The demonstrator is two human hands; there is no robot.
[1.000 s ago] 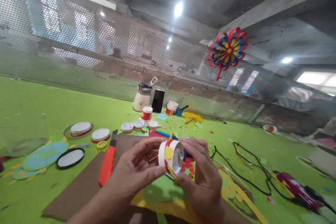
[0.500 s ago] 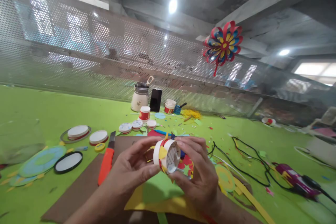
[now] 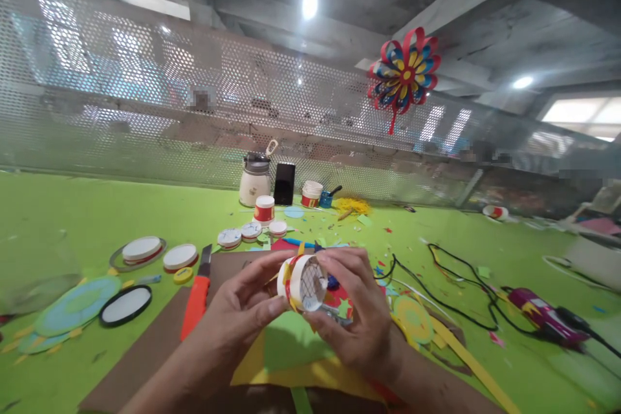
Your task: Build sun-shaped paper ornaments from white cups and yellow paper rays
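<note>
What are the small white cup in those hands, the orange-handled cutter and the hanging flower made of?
Small white cup: matte card or plastic, the thin round wall leaving that open.
Orange-handled cutter: apparently a smooth plastic handle, evenly colored; its grey blade looks metal.
Hanging flower: perhaps matte paper or felt, given its looped strips.

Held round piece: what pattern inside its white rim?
Round piece: dark crisscross lines on white, best in the head view.
</note>
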